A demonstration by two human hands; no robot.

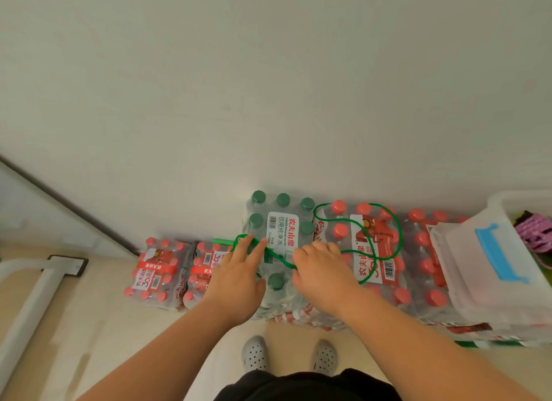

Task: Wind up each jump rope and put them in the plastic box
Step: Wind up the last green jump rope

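Head view has the green jump rope (276, 255) stretched between the two hands, and most of it is not wound yet. Its cord runs off beyond the right knuckles in wide, loose loops. The green handle (221, 241) sticks out just past the left fingertips.

My left hand (239, 272) has its fingers (257, 249) straight and spread. They lie on the cord where it bends near the handle, and I read that as pinning the end so the coil has a fixed start. Whether the cord actually hooks round the forefinger I cannot tell.

My right hand (321, 269) is knuckles-up with the fingers curled under. The cord runs straight into that fist, so it seems to be gripping the rope to pull in slack, though the fingertips themselves are hidden.

Both hands work on the green-capped water pack (286, 230), which sits under the fingers and serves as a bench at a handy height. The loose loops lie over the red-capped packs (373, 251) beyond the right fingers, where nothing should snag them as they are drawn in.

Further right of the right hand stands the plastic box (490, 260) with its top open. A purple rope (534, 236) is already bundled inside it, so the box is near for the drop once this coil is made.

Lower red-capped packs sit on the floor (104, 311) left of the left fingers, and my grey shoes (255, 353) are below both wrists.
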